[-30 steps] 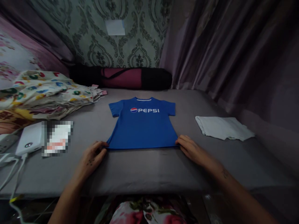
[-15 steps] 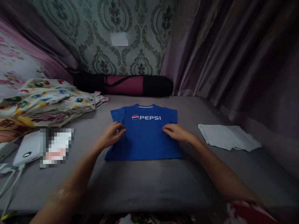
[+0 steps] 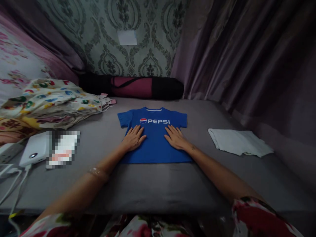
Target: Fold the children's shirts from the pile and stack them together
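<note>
Two bare hands, palms down on a blue T-shirt [image 3: 155,151]. Shirt lies flat, front up, on a gray sheet [image 3: 158,184], collar away from the wearer, hem toward them, short sleeves out to either side.

Left hand [image 3: 134,138]: fingers straight and moderately spread, thumb angled inward; rests on the shirt's left half, fingertips just below the round emblem [image 3: 143,120]. Wrist crosses the shirt's left edge.

Right hand [image 3: 175,137]: fingers extended, loosely fanned, thumb likewise inward; on the right half, fingertips just below the end of the white PEPSI lettering [image 3: 158,121]. Forearm passes over the lower right side of the shirt.

Fabric lies under both sets of fingers, pressed rather than pinched; a strip of blue runs between the two thumbs. Hem shows nearer the wearer than either palm.

Well apart, to the right: a folded pale cloth [image 3: 239,141]. To the left: a white device [image 3: 36,149] with a cable plugged in, a heap of patterned fabric [image 3: 61,97] behind it. Far edge: a black and maroon roll [image 3: 133,87], lying lengthwise against the wall.
</note>
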